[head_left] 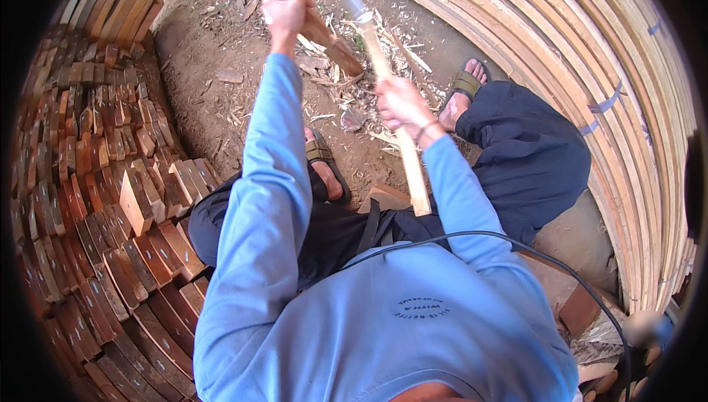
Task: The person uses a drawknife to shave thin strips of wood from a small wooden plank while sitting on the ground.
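Note:
My left hand (287,9), at the end of an outstretched arm, is closed round the upper end of a rough piece of wood (324,40). That piece slants down to the right, its lower end over the wood chips. My right hand (402,103) grips the pale wooden handle of a hatchet (378,55) around its middle. The hatchet's metal head is raised to the right of the wood, apart from it, and blurred by motion, so its exact shape is unclear. The butt of the handle points back toward my lap.
Stacked wooden blocks (96,173) fill the left side. Long curved-looking planks (582,55) tied with blue straps lie along the right. Chips and splinters (343,96) cover the dirt floor between my sandalled feet (324,170). A black cable (509,238) crosses my shirt.

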A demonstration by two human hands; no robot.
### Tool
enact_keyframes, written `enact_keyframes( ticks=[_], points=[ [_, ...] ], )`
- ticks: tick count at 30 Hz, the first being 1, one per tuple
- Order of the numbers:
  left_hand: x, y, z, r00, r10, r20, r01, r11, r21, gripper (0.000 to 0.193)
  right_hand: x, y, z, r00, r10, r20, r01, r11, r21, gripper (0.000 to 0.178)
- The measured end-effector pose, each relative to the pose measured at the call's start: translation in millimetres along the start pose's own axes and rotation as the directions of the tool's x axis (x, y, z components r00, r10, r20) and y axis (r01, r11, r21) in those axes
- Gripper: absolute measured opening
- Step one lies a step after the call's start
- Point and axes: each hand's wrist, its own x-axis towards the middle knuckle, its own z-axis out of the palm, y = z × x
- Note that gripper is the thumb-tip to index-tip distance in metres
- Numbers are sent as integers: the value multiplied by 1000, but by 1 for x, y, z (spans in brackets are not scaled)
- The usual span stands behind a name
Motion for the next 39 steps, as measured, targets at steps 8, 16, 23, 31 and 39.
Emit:
enact_keyframes(
  ticks=[8, 16, 23, 31, 39],
  points=[
    [19, -37, -62, 976, -92, 200, 164, 908, -385, 20, -98, -12, -81, 983, -182, -13, 180, 950, 255, 53],
    [23, -30, -45, 994, -102, -47, 101, 994, -37, 26, -98, 8, -75, 969, -244, -49, 247, 920, 305, 24],
    [23, 11, -18, 994, -104, -45, 107, 992, 67, 33, -103, 15, -71, 967, -254, 7, 236, 906, 352, 14],
    [17, 10, -12, 990, -30, 140, 23, 999, 45, 31, -103, 26, -76, 972, -216, 94, 174, 927, 332, 16],
    [0, 16, -32, 991, 136, 11, -136, 972, 192, 38, -105, 30, -68, 972, -221, 81, 194, 948, 253, 15]
  ],
)
